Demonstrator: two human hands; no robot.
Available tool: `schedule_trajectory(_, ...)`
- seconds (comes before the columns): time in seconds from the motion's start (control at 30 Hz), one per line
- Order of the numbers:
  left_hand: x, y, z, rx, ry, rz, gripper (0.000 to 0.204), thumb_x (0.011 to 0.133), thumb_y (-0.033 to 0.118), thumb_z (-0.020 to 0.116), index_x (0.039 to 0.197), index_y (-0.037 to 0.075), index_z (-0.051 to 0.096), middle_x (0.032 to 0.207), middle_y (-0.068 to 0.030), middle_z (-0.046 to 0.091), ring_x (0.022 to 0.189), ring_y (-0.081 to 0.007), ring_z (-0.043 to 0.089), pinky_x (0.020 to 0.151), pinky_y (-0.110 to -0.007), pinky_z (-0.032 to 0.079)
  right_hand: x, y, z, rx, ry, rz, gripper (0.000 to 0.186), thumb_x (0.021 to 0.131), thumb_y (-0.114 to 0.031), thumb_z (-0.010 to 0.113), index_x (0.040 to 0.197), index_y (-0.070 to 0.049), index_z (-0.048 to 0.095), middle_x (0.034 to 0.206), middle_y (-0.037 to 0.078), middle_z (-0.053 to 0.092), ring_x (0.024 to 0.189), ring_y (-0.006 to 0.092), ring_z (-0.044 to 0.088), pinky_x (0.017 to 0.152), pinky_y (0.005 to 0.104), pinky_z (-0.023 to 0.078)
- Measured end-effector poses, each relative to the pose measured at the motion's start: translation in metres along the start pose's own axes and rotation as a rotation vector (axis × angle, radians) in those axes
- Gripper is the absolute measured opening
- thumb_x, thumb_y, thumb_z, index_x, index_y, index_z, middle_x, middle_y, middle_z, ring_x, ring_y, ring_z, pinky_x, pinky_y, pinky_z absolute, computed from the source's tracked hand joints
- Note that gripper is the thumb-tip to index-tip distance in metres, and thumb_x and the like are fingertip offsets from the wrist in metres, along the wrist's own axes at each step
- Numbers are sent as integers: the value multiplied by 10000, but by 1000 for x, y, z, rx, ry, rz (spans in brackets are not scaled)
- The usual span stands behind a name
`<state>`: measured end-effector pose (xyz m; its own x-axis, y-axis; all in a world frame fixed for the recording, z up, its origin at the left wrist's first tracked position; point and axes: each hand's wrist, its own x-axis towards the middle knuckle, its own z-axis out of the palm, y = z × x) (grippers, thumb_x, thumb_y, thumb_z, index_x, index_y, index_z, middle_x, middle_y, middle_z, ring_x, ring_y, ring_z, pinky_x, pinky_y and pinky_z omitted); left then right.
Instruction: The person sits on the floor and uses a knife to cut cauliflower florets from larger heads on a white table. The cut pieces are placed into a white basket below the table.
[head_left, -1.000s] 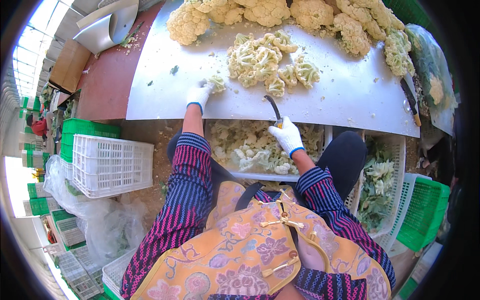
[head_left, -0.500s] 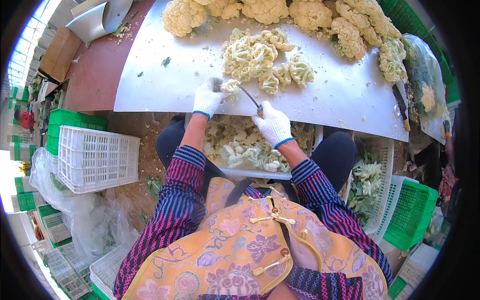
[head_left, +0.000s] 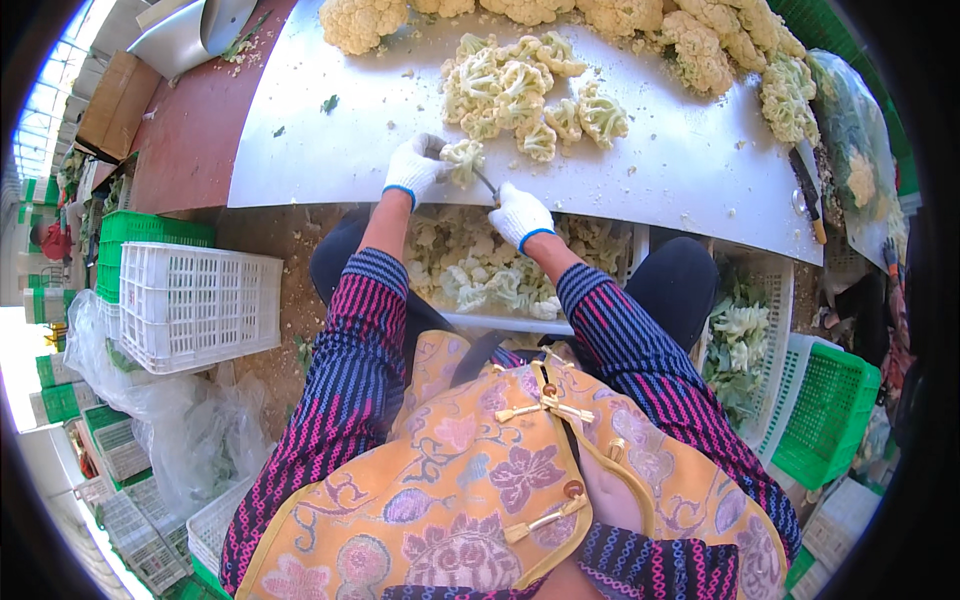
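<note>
Both my hands wear white gloves with blue cuffs. My left hand is closed on a pale cauliflower floret over the front part of the metal tabletop. My right hand grips a small knife, whose thin dark blade reaches to the floret; its handle is mostly hidden in the glove. Just beyond lies a loose pile of cut florets. Below the table edge, between my knees, a white crate holds many florets.
Whole cauliflower heads line the far edge. A second knife lies at the table's right edge, beside a plastic bag. White crates stand at left, a green crate at right. A reddish board adjoins the metal.
My right hand has moved left and slightly up, bringing the knife closer to the floret. Less of the blade shows. The left hand keeps its hold; the whole view has shifted slightly.
</note>
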<state>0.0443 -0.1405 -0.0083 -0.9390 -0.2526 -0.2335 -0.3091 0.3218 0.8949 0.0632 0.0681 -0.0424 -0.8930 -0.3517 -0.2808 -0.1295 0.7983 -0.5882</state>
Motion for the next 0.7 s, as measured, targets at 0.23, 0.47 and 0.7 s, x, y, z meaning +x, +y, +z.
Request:
schedule_trajectory(0.23, -11, 22, -24, 81, -335, 16, 447, 734, 84, 776, 1153, 17, 637, 1061, -75, 684, 943, -157, 632, 835, -302, 531, 0, -12, -40, 294, -229, 56, 269, 756, -182, 698, 947, -15, 608, 721, 114, 631, 538, 205, 598, 485, 356, 469)
schedule_trajectory(0.47, -65, 34, -30, 191, -559, -132, 345, 744, 84, 790, 1080, 40, 726, 911, -42, 718, 752, -132, 644, 694, -261, 534, -66, 8, -102, 623, -312, 118, 219, 809, -137, 698, 933, -47, 541, 587, -4, 475, 391, 82, 397, 334, 266, 287)
schedule_trajectory(0.7, -25, 26, 27, 523, 67, 296, 416, 873, 319, 679, 1187, 46, 670, 1091, -133, 707, 947, -219, 669, 850, -351, 528, -80, 43, -114, 898, 95, 335, 240, 843, -128, 677, 1009, -39, 528, 624, 18, 487, 402, 95, 399, 366, 265, 306)
